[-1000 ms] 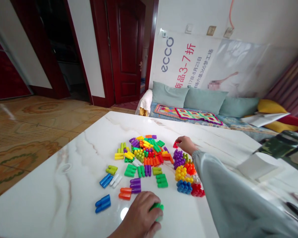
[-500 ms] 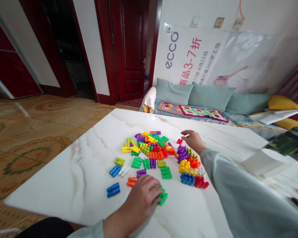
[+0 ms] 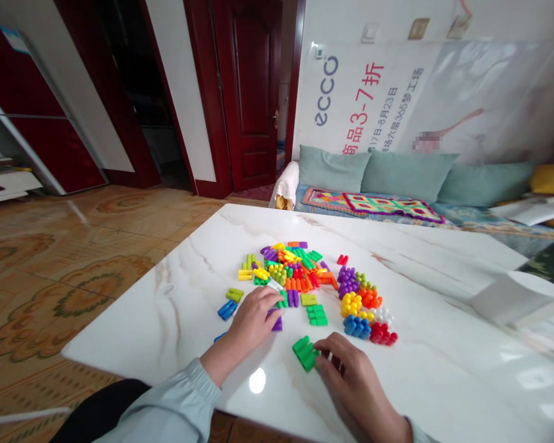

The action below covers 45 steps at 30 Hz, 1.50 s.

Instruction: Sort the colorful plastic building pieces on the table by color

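My right hand (image 3: 351, 376) is at the front of the white marbled table (image 3: 277, 394). Its thumb and fingertips close on the right edge of a green peg-shaped toy block group (image 3: 306, 352). Further back, my left hand (image 3: 255, 312) reaches over the loose blocks with its fingers curled down; what lies beneath it is hidden. Beside its fingertips show a green block (image 3: 283, 299) and a purple block (image 3: 276, 320). Blue blocks (image 3: 228, 309) and a yellow-green block (image 3: 234, 294) lie to its left. Another green group (image 3: 317, 315) rests behind my right hand.
A mixed pile with orange blocks (image 3: 298, 284) spreads behind my hands. At right stand clustered groups: purple (image 3: 348, 280), yellow (image 3: 351, 304), blue (image 3: 356, 327) and red (image 3: 383, 334). A white paper-like object (image 3: 508, 298) is farther right. Beyond the table is a sofa with cushions (image 3: 404, 175).
My right hand has come back from the small red block at the far side to the green group in front. My left hand has left that group and moved forward over the pile.
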Each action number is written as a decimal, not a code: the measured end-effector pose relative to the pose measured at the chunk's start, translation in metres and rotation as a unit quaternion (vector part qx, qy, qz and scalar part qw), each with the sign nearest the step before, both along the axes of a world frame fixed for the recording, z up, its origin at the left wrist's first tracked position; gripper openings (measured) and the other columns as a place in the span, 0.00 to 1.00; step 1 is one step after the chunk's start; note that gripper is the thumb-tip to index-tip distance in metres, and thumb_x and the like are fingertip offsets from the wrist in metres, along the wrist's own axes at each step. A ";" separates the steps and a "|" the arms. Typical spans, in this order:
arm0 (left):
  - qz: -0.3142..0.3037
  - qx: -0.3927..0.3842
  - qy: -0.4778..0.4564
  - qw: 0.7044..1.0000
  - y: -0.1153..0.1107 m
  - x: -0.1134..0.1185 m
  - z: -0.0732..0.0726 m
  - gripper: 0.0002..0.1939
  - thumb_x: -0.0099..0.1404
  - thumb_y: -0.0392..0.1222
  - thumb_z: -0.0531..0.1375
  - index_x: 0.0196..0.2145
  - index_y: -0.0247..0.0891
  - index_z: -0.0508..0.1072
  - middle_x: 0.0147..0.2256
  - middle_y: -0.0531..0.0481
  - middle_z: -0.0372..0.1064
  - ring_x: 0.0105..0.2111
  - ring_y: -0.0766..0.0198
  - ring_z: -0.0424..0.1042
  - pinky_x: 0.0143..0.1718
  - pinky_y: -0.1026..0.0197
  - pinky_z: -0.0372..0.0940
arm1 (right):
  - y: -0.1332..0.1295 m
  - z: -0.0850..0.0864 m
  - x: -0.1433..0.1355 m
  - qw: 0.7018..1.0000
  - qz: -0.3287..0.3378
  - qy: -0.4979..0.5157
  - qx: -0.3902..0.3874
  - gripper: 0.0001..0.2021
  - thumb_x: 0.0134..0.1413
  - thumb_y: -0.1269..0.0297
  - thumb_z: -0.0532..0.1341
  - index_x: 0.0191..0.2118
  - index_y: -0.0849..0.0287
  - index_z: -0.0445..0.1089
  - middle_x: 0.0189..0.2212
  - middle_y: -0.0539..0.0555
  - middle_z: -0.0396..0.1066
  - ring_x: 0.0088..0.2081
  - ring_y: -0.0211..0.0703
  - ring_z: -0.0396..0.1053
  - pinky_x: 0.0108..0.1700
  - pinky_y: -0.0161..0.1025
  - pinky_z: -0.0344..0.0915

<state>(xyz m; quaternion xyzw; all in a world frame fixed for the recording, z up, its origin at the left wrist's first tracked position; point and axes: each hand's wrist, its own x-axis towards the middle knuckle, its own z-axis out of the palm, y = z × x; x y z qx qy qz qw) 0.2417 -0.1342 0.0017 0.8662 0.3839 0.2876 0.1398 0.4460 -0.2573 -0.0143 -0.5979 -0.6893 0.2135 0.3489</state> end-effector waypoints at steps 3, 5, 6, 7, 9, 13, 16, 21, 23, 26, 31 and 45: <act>-0.031 0.009 0.004 0.999 0.009 0.011 -0.003 0.15 0.64 0.31 0.58 0.47 0.40 0.76 0.46 0.45 0.73 0.47 0.57 0.70 0.53 0.53 0.65 | 0.001 -0.004 0.000 1.000 -0.013 0.000 -0.014 0.08 0.57 0.67 0.56 0.35 0.57 0.73 0.30 0.52 0.72 0.31 0.40 0.70 0.33 0.35 0.65; -0.036 0.015 0.015 0.999 0.015 0.016 -0.003 0.17 0.64 0.29 0.57 0.48 0.40 0.76 0.47 0.46 0.73 0.47 0.58 0.71 0.53 0.53 0.65 | 0.002 -0.006 0.001 1.000 -0.025 0.003 -0.017 0.07 0.56 0.67 0.56 0.35 0.57 0.73 0.31 0.52 0.73 0.31 0.41 0.71 0.34 0.35 0.65; -0.037 0.017 0.020 0.999 0.019 0.018 -0.002 0.17 0.64 0.29 0.56 0.48 0.40 0.76 0.47 0.46 0.73 0.47 0.58 0.71 0.53 0.54 0.65 | 0.003 -0.008 0.001 0.999 -0.029 0.005 -0.017 0.07 0.56 0.68 0.56 0.35 0.57 0.72 0.31 0.52 0.73 0.32 0.42 0.71 0.34 0.36 0.65; -0.037 0.018 0.024 0.999 0.023 0.021 -0.001 0.18 0.64 0.29 0.56 0.49 0.40 0.76 0.47 0.46 0.73 0.47 0.59 0.71 0.53 0.55 0.65 | 0.003 -0.009 0.001 0.999 -0.031 0.005 -0.018 0.07 0.55 0.68 0.56 0.35 0.57 0.72 0.31 0.52 0.73 0.32 0.42 0.71 0.35 0.36 0.65; -0.041 0.021 0.032 0.998 0.031 0.026 0.003 0.18 0.64 0.29 0.56 0.49 0.39 0.75 0.48 0.45 0.73 0.48 0.59 0.71 0.54 0.56 0.65 | 0.003 -0.010 0.001 0.999 -0.033 0.004 -0.022 0.08 0.55 0.69 0.56 0.36 0.57 0.72 0.31 0.52 0.72 0.33 0.43 0.71 0.36 0.37 0.65; -0.051 0.031 0.063 0.996 0.049 0.045 0.017 0.16 0.64 0.29 0.56 0.47 0.38 0.77 0.47 0.45 0.74 0.48 0.58 0.70 0.55 0.56 0.63 | 0.002 -0.009 -0.001 0.999 -0.031 -0.001 -0.035 0.09 0.54 0.71 0.55 0.37 0.57 0.72 0.31 0.52 0.72 0.33 0.42 0.71 0.37 0.37 0.64; -0.072 0.038 0.105 0.991 0.059 0.064 0.026 0.14 0.63 0.29 0.56 0.43 0.38 0.78 0.43 0.44 0.75 0.47 0.57 0.71 0.54 0.54 0.63 | 0.002 -0.008 -0.002 0.999 -0.029 -0.009 -0.040 0.10 0.52 0.72 0.55 0.37 0.57 0.71 0.32 0.52 0.72 0.33 0.42 0.71 0.36 0.37 0.64; -0.080 0.053 0.172 0.980 0.054 0.094 0.027 0.08 0.63 0.38 0.59 0.38 0.38 0.78 0.40 0.42 0.72 0.48 0.51 0.68 0.53 0.50 0.61 | 0.001 -0.009 -0.002 0.998 -0.024 -0.023 -0.053 0.10 0.50 0.73 0.56 0.37 0.57 0.71 0.31 0.50 0.71 0.32 0.41 0.70 0.36 0.35 0.62; -0.059 0.058 0.186 0.979 0.048 0.103 0.024 0.09 0.63 0.40 0.60 0.39 0.37 0.77 0.43 0.40 0.69 0.50 0.48 0.66 0.54 0.47 0.60 | 0.000 -0.010 -0.002 0.998 -0.019 -0.029 -0.049 0.10 0.49 0.74 0.56 0.37 0.56 0.71 0.31 0.50 0.71 0.32 0.40 0.69 0.36 0.35 0.62; -0.017 0.055 0.194 0.979 0.040 0.111 0.017 0.09 0.61 0.39 0.60 0.38 0.35 0.76 0.45 0.38 0.66 0.50 0.46 0.65 0.53 0.46 0.61 | -0.003 -0.010 -0.002 0.998 -0.014 -0.039 -0.046 0.12 0.49 0.75 0.55 0.37 0.56 0.70 0.32 0.49 0.71 0.32 0.39 0.69 0.35 0.34 0.61; 0.046 0.024 0.181 0.982 0.040 0.115 0.010 0.12 0.58 0.41 0.63 0.40 0.34 0.75 0.43 0.39 0.68 0.42 0.51 0.71 0.42 0.53 0.68 | -0.004 -0.009 -0.003 0.998 -0.010 -0.042 -0.043 0.12 0.48 0.75 0.55 0.37 0.55 0.70 0.32 0.49 0.70 0.32 0.39 0.69 0.35 0.34 0.60; 0.008 0.024 0.107 0.994 0.076 0.082 0.007 0.17 0.56 0.26 0.60 0.41 0.38 0.77 0.45 0.45 0.74 0.50 0.55 0.68 0.56 0.53 0.61 | -0.002 -0.008 -0.003 0.998 -0.012 -0.050 -0.042 0.11 0.49 0.75 0.55 0.37 0.55 0.70 0.31 0.48 0.70 0.32 0.38 0.68 0.35 0.33 0.58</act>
